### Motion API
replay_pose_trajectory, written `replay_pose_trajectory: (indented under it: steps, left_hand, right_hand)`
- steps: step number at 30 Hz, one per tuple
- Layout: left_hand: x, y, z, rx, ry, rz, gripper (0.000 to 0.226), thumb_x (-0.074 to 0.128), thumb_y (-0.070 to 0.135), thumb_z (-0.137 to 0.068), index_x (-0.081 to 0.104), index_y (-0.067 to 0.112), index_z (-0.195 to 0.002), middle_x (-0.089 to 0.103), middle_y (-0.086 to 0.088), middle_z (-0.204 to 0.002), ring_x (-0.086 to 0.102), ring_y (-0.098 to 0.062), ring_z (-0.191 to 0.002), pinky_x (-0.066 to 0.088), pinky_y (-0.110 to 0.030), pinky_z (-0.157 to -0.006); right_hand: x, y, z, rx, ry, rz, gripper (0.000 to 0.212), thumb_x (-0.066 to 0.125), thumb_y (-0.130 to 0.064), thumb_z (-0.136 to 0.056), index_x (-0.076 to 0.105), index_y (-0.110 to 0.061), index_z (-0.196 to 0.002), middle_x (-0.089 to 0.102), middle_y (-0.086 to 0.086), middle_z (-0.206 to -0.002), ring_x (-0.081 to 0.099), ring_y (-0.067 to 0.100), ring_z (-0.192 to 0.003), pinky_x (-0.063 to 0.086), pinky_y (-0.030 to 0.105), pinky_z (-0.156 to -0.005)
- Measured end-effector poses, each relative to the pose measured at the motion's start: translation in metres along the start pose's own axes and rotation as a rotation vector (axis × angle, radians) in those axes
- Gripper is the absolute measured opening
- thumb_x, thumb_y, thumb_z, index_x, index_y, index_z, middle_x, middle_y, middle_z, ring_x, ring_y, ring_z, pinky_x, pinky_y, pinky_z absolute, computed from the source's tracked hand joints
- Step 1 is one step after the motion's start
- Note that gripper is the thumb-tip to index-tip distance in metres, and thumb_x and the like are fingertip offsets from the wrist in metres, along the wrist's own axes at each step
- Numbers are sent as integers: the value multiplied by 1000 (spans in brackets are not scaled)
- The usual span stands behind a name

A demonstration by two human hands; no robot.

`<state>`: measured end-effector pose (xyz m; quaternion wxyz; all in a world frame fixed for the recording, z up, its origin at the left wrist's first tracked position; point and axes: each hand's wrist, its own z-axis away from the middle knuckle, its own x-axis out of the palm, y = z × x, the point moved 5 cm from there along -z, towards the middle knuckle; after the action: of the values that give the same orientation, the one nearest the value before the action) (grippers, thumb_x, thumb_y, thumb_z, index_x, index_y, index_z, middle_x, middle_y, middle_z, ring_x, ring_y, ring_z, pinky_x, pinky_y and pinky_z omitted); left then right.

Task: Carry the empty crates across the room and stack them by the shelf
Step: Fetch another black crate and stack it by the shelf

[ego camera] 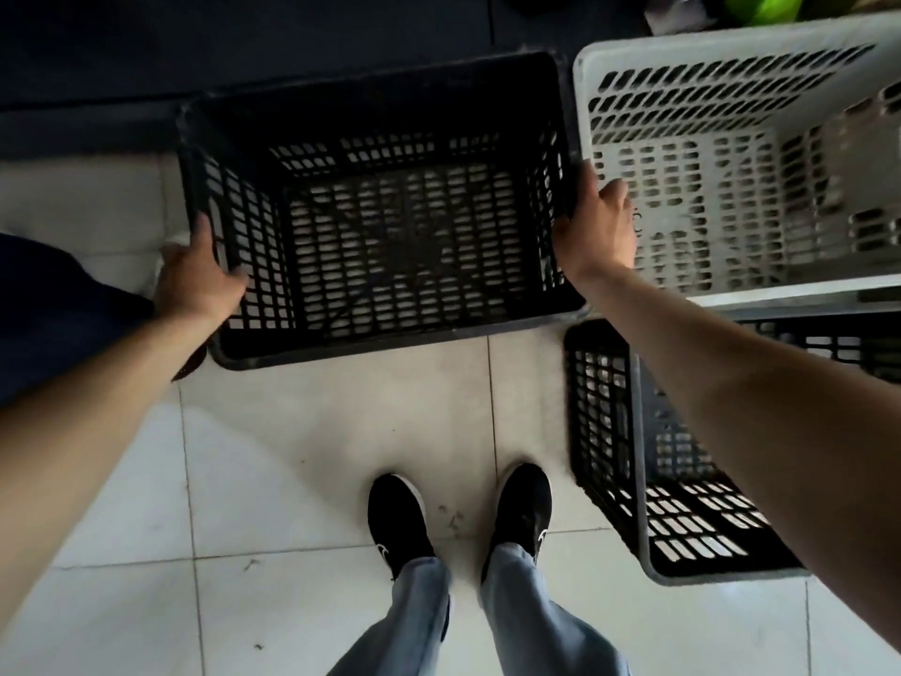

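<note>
An empty black slotted crate (380,329) is straight ahead of me above the tiled floor. My left hand (195,280) grips its left rim and my right hand (597,231) grips its right rim. A white slotted crate (731,104), also empty, stands touching it on the right. Under my right forearm, at the lower right, sits a second black crate (604,431) with a grey rim. I cannot tell whether the held crate rests on the floor or hangs just above it.
My two black shoes (458,514) stand on the white tiles (273,456) behind the crate. A dark wall or cabinet base (244,41) runs across the top. A dark blue object (48,304) is at the left edge. Green and white items (760,4) lie at the top right.
</note>
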<state>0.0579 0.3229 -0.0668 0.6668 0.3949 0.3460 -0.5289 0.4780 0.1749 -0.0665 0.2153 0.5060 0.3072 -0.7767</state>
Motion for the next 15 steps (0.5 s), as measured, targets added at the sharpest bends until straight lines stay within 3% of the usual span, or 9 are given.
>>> replay_pose_trajectory:
  steps: [4,8,15]
  left_hand:
    - [-1,-2,-11,-38,51,-76,73,58,19,-94,17,34,-154,42,-29,-132,54,-54,-110,46,-56,-93]
    - [1,-14,-7,-54,-17,-121,85,60,20,-93,5,40,-154,47,-29,-127,54,-53,-108,48,-56,-92]
    - [-4,-39,74,-39,-118,-237,88,60,20,-90,3,37,-155,45,-29,-129,56,-52,-104,48,-50,-81]
  right_hand:
    - [6,-4,-15,-24,-59,111,79,53,4,-87,20,-25,-152,42,19,-134,48,40,-117,50,49,-90]
    - [7,-1,-9,-62,-153,221,89,59,-1,-87,5,-16,-156,33,23,-144,45,43,-125,46,49,-97]
    - [2,34,88,-35,-259,228,89,59,-8,-86,3,-11,-156,38,24,-141,49,44,-120,49,49,-92]
